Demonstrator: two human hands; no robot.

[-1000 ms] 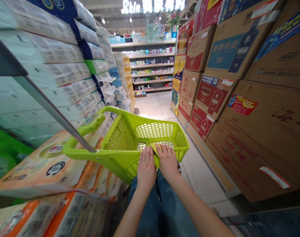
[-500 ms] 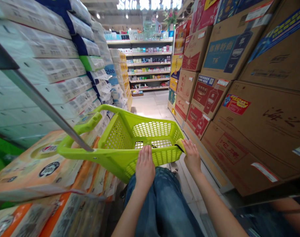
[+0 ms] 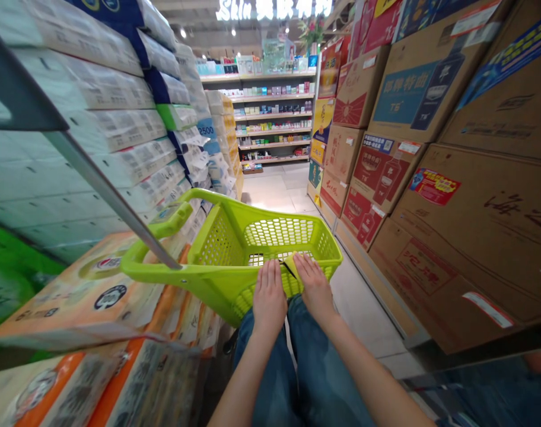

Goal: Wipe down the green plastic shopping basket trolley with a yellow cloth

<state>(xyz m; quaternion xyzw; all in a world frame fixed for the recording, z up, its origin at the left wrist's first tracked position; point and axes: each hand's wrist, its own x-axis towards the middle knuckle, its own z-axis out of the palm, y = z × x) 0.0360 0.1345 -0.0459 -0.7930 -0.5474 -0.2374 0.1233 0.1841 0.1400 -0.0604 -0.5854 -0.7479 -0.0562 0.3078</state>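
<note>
A lime-green shopping cart [image 3: 210, 284] with perforated basket walls stands crosswise in front of my knees. My left hand [image 3: 269, 296] has its fingers hooked over the near rim, the thumb hidden. Just to its right, my right hand [image 3: 315, 290] presses a yellow cloth [image 3: 290, 262] with a dark edge onto that same rim. The cloth is mostly covered by the fingers. From the cart's left end a metal pole [image 3: 128, 204] slants up to a grey handle [image 3: 25, 101]. Little besides the mesh floor shows inside the basket.
Stacked tissue packs [image 3: 119, 127] rise on the left, with orange-edged packs [image 3: 75, 296] lower down beside the cart. Cardboard cartons [image 3: 475, 237] are piled along the right. A tiled aisle [image 3: 279, 190] leads to shelves [image 3: 274, 115] of small goods at the back.
My right hand has slid left along the cart's near rim with the yellow cloth, from the right corner to beside my left hand. The left hand keeps its place on the rim.
</note>
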